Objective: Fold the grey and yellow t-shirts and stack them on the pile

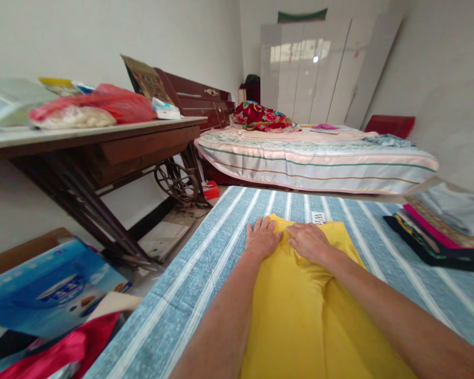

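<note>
A yellow garment (288, 305) lies spread over a blue-and-white striped cloth (193, 268), running down toward me past the bottom of the view. Whether it is a top or trousers I cannot tell. At its far left corner my left hand (262, 238) rests flat with the fingers spread, partly on the striped cloth. Close beside it, my right hand (308, 242) has its fingers curled onto the fabric near the far edge, which is creased there. A white tag with dark letters (318, 218) shows just beyond the right hand.
Folded clothes (438, 231) are stacked at the right. To the left stands a sewing-machine table (142, 137) carrying red plastic bags (118, 102). Below it are a blue carton (59, 284) and pink-red cloth (71, 352). A bed (316, 163) lies beyond.
</note>
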`<state>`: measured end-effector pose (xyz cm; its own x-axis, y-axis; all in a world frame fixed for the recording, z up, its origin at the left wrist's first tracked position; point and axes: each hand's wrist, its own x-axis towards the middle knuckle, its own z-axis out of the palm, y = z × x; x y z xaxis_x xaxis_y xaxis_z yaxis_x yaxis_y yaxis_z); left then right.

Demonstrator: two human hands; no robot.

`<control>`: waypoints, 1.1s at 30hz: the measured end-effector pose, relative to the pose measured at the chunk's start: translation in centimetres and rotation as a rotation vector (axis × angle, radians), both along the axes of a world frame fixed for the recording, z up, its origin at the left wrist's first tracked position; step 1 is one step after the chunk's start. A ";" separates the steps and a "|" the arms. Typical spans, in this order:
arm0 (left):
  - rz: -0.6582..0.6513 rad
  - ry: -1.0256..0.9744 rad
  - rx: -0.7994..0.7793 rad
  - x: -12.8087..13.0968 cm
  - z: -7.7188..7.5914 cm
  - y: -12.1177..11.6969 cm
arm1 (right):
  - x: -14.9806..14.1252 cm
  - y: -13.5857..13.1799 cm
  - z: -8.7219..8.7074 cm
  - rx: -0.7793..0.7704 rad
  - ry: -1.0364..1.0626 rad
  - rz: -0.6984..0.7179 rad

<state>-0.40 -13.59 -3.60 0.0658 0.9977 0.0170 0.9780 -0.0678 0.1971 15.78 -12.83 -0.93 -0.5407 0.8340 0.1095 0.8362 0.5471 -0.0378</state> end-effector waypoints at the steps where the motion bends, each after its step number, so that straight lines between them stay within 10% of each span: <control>1: 0.001 -0.004 -0.003 0.0 0.0 0.0 | 0.0 0.0 -0.3 -0.006 -0.004 0.006; 16: 0.049 -0.133 0.094 -3.5 2.9 2.4 | 7.0 -9.4 -0.1 0.252 0.258 0.053; 33: -0.010 0.069 -0.037 -0.7 2.3 -10.8 | 12.6 -11.3 -6.0 0.379 0.449 -0.011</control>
<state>-1.13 -24.43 -1.34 0.0755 0.9968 -0.0252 0.9887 -0.0715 0.1315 28.42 -24.10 -6.93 -0.3642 0.6975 0.6171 0.7893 0.5829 -0.1930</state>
